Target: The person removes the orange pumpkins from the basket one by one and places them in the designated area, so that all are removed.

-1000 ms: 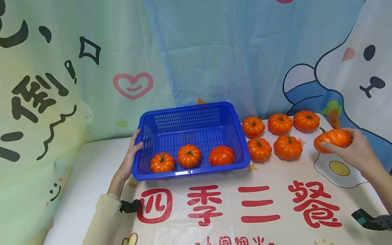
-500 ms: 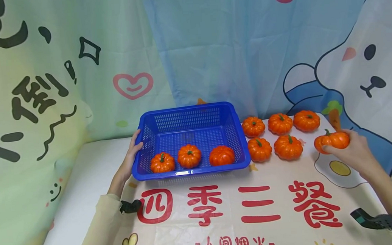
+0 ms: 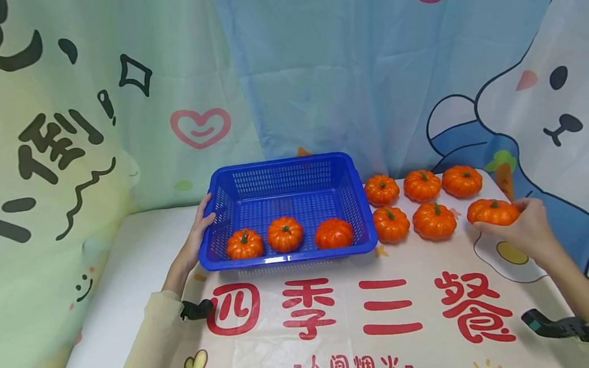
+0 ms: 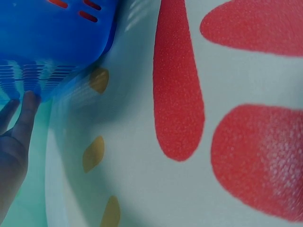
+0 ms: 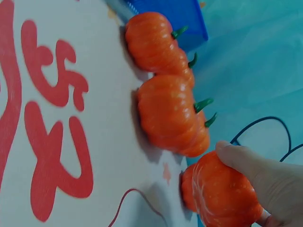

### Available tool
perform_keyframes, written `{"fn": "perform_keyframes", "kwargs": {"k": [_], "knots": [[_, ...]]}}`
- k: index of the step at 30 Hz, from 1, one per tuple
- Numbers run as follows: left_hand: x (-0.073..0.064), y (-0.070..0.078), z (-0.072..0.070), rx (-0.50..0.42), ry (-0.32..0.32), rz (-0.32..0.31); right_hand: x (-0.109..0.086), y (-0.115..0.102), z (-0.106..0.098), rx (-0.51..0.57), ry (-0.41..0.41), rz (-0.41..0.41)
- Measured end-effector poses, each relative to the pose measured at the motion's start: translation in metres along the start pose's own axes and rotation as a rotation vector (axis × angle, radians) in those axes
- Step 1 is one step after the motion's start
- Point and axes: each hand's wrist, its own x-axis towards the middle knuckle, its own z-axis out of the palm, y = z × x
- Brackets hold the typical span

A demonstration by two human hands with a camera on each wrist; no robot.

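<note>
A small orange pumpkin (image 3: 492,212) with a green stem is held between the thumb and fingers of my right hand (image 3: 529,227), at the right end of the front row of pumpkins. In the right wrist view the thumb lies along this pumpkin (image 5: 225,191), which overlaps another one behind it. My left hand (image 3: 195,233) rests against the left side of a blue plastic basket (image 3: 286,258), its fingers mostly straight. The left wrist view shows fingertips (image 4: 31,97) right at the slotted wall. Inside the basket, along its near side, sit three pumpkins (image 3: 285,234).
Several more pumpkins (image 3: 433,221) stand in two rows just right of the basket. The table has a printed cloth (image 3: 333,295) with red characters, and a bare white strip (image 3: 102,288) at its left. A patterned curtain (image 3: 298,92) hangs directly behind.
My right hand has brought its pumpkin down and slightly left, turning it from a tilt to stem-up beside the front row. The left hand and basket have stayed put.
</note>
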Motion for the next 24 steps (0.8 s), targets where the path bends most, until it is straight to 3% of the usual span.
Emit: {"fn": "perform_keyframes", "kwargs": {"k": [9, 24], "knots": [[0.001, -0.001, 0.000, 0.013, 0.004, -0.002, -0.007, -0.009, -0.006, 0.019, -0.098, -0.009], [0.003, -0.003, -0.001, 0.005, 0.006, 0.001, 0.000, 0.001, 0.014, -0.002, -0.131, -0.110]]}}
